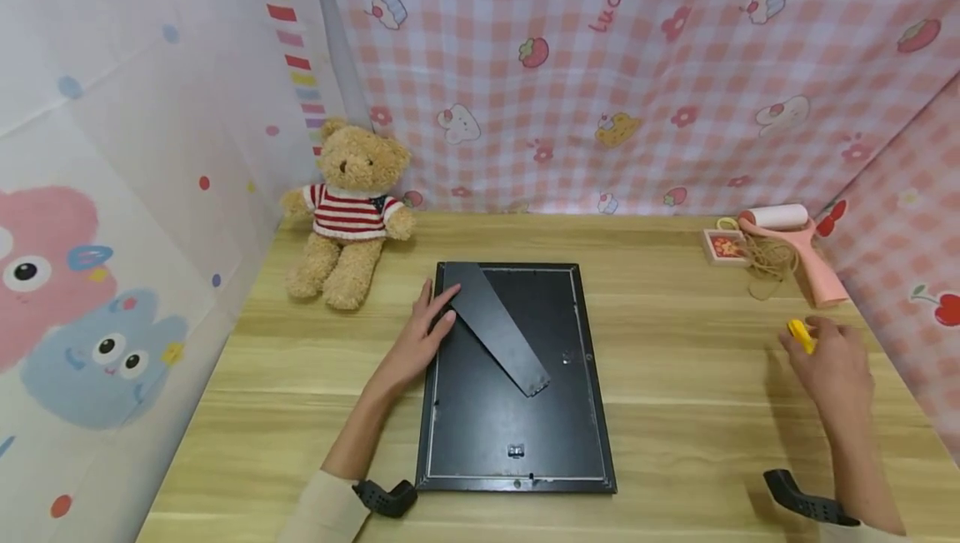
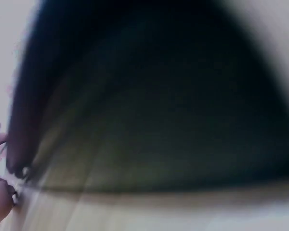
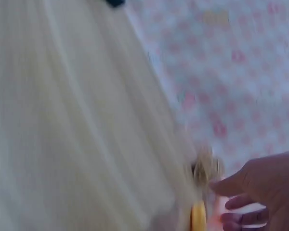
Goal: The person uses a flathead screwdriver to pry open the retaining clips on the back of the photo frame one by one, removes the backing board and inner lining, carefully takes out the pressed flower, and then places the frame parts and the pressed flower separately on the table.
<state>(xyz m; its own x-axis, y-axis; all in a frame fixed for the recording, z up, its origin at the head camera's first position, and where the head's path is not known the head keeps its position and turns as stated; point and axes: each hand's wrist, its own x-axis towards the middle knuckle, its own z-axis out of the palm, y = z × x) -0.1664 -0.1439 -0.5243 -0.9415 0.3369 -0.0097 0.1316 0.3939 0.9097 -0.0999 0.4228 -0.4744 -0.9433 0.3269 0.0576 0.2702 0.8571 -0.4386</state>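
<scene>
left hand [image 1: 420, 341] spread on frame [image 1: 480, 418], touching stand [image 1: 498, 326], right hand [image 1: 838, 366] half-curled at yellow thing [image 1: 801, 336], can't tell if gripping

Your wood-grained counter [image 1: 690, 426] carries a black frame [image 1: 510, 418], back side up, near the middle; a teddy bear [image 1: 351, 214] sits at your far left, and a pink-handled roller [image 1: 813, 260], tangled twine [image 1: 772, 257] and small box [image 1: 726, 248] lie far right.

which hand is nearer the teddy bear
Left. The left hand is right of the teddy bear, at the black frame; the right hand is farther right, across the table.
</scene>
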